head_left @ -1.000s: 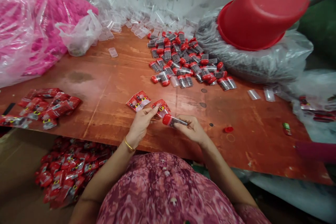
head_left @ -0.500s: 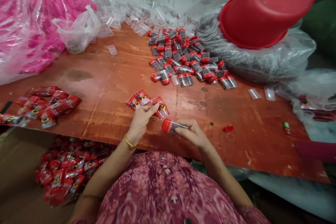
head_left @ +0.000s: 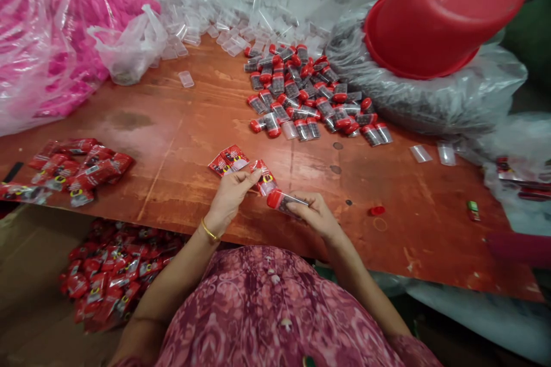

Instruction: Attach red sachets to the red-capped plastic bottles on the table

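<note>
My left hand pinches the edge of a small red printed plastic packet with a clear window. In my right hand lies a clear plastic container with a red cap and dark contents, its capped end turned left towards the packet's lower end. Cap and packet meet or overlap in the view; I cannot tell whether the cap is inside. Just beyond my left hand, more red packets lie flat on the wooden table.
Capped containers form a pile at the back, before clear empty ones. Filled red packets lie at left, more in a box below the edge. A red bucket tops a bag at right; a loose red cap lies nearer.
The container's capped end has come up against the packet's lower end, closing the small gap between them. The whole view has shifted slightly.
</note>
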Action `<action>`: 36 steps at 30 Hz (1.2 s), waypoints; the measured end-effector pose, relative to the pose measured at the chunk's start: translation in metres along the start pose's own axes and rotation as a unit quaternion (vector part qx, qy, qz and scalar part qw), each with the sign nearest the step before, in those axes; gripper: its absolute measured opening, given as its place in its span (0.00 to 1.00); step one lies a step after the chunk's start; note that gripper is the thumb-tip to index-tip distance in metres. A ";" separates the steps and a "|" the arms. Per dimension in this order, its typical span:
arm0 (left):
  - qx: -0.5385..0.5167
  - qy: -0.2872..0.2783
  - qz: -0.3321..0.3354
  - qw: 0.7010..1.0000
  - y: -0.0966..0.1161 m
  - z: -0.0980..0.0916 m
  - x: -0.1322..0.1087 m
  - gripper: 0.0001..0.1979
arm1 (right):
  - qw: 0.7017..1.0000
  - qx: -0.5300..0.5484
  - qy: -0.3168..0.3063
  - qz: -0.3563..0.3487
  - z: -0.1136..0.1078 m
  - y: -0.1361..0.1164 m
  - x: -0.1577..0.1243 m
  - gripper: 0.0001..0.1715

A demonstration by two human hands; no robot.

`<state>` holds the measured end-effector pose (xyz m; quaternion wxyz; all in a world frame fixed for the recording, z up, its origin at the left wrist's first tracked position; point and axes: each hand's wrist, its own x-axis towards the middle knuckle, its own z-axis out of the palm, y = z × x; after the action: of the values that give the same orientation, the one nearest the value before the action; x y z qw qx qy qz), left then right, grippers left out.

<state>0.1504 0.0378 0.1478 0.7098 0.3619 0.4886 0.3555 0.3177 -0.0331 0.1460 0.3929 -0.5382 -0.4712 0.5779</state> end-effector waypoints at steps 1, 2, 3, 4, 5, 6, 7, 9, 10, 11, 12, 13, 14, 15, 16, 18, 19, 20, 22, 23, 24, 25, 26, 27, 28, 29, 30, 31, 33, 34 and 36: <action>-0.005 0.002 -0.009 1.000 -0.001 0.001 0.000 0.18 | 1.000 0.005 -0.003 0.003 0.000 0.001 0.000 0.15; -0.008 0.002 -0.012 1.000 -0.001 0.001 0.000 0.19 | 1.000 0.012 -0.005 0.008 0.001 0.002 0.000 0.15; -0.007 0.001 -0.008 1.000 -0.002 0.002 0.000 0.19 | 1.000 0.024 -0.006 0.016 0.001 0.004 0.000 0.16; -0.005 -0.001 0.002 1.000 -0.003 0.002 0.000 0.19 | 0.999 0.038 -0.005 0.025 0.002 0.006 0.000 0.16; -0.005 -0.004 0.015 1.000 -0.004 0.003 -0.001 0.19 | 0.998 0.054 -0.003 0.035 0.003 0.009 0.000 0.16; -0.007 -0.008 0.028 1.000 -0.004 0.003 -0.001 0.18 | 0.996 0.071 0.000 0.044 0.004 0.012 0.000 0.16; -0.013 -0.010 0.039 0.999 -0.005 0.003 -0.002 0.18 | 0.995 0.088 0.006 0.052 0.006 0.015 0.000 0.17; -0.031 -0.018 0.050 0.998 -0.005 0.004 -0.005 0.17 | 0.991 0.115 0.018 0.063 0.010 0.020 -0.001 0.18; -0.040 -0.024 0.050 0.998 -0.005 0.004 -0.006 0.17 | 0.990 0.121 0.029 0.064 0.012 0.021 -0.001 0.18; -0.049 -0.027 0.049 0.997 -0.005 0.005 -0.007 0.17 | 0.990 0.120 0.042 0.059 0.014 0.021 -0.001 0.17; -0.057 -0.027 0.050 0.997 -0.005 0.005 -0.008 0.17 | 0.991 0.111 0.051 0.051 0.015 0.020 -0.001 0.17; -0.063 -0.024 0.051 0.996 -0.006 0.006 -0.009 0.16 | 0.993 0.099 0.056 0.038 0.017 0.019 0.000 0.17; -0.066 -0.020 0.055 0.996 -0.007 0.007 -0.009 0.17 | 0.995 0.084 0.057 0.023 0.018 0.017 0.000 0.16; -0.067 -0.014 0.059 0.996 -0.008 0.008 -0.009 0.17 | 0.996 0.067 0.056 0.008 0.019 0.014 0.001 0.16; -0.066 -0.007 0.063 0.996 -0.009 0.010 -0.009 0.17 | 0.997 0.051 0.054 -0.006 0.019 0.011 0.001 0.16; -0.062 0.005 0.067 0.996 -0.013 0.012 -0.008 0.16 | 0.997 0.023 0.063 -0.030 0.020 0.007 0.003 0.17; -0.063 0.009 0.067 0.996 -0.015 0.013 -0.007 0.16 | 0.996 0.012 0.075 -0.039 0.020 0.007 0.003 0.18; -0.065 0.013 0.066 0.996 -0.017 0.013 -0.007 0.16 | 0.995 0.003 0.087 -0.047 0.021 0.007 0.004 0.18; -0.072 0.014 0.064 0.995 -0.021 0.014 -0.005 0.17 | 0.992 -0.003 0.112 -0.059 0.022 0.010 0.005 0.19; -0.077 0.013 0.065 0.995 -0.022 0.014 -0.005 0.17 | 0.991 0.000 0.120 -0.062 0.023 0.012 0.006 0.18; -0.083 0.012 0.065 0.994 -0.023 0.015 -0.004 0.17 | 0.990 0.007 0.125 -0.063 0.025 0.015 0.007 0.18; -0.092 0.013 0.064 0.994 -0.024 0.015 -0.004 0.17 | 0.990 0.018 0.125 -0.061 0.026 0.018 0.008 0.19; -0.103 0.015 0.061 0.993 -0.025 0.015 -0.004 0.17 | 0.990 0.034 0.123 -0.056 0.028 0.021 0.009 0.19; -0.115 0.016 0.054 0.992 -0.026 0.016 -0.004 0.17 | 0.991 0.052 0.118 -0.047 0.030 0.024 0.011 0.19; -0.126 0.015 0.045 0.991 -0.026 0.017 -0.004 0.18 | 0.991 0.070 0.110 -0.034 0.031 0.026 0.012 0.20; -0.136 0.015 0.037 0.990 -0.026 0.018 -0.005 0.18 | 0.991 0.082 0.105 -0.022 0.033 0.028 0.014 0.20; -0.145 0.015 0.031 0.989 -0.026 0.018 -0.005 0.18 | 0.991 0.088 0.104 -0.014 0.034 0.028 0.015 0.20; -0.152 0.014 0.028 0.988 -0.026 0.019 -0.005 0.18 | 0.990 0.082 0.110 -0.016 0.035 0.029 0.015 0.20; -0.162 0.011 0.032 0.986 -0.024 0.019 -0.005 0.18 | 0.989 0.039 0.135 -0.046 0.036 0.027 0.016 0.19; -0.167 0.011 0.036 0.985 -0.023 0.019 -0.005 0.19 | 0.987 0.007 0.144 -0.068 0.036 0.026 0.017 0.18; -0.177 0.012 0.039 0.983 -0.021 0.019 -0.002 0.19 | 0.984 -0.049 0.138 -0.101 0.035 0.023 0.017 0.16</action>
<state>0.1705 0.0225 0.1357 0.7420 0.2451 0.4125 0.4682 0.2818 -0.0265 0.1180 0.4833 -0.5811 -0.4919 0.4321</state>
